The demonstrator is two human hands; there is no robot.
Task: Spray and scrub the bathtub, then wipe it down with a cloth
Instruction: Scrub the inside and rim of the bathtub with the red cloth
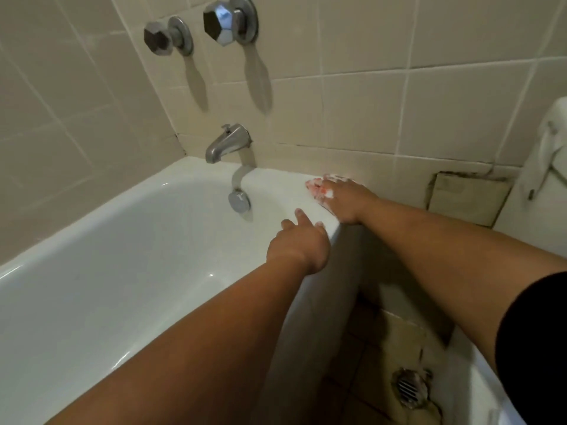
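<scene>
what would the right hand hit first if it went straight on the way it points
Likely the spout, following the bathtub rim leftward; the right hand, pressing a foamy sponge, might slip beneath it, depth unclear.

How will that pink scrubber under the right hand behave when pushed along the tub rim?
Probably soft: the pink scrubber looks flattened under the right hand. Likely slippery, since white foam coats it and the tub rim looks glossy.
</scene>
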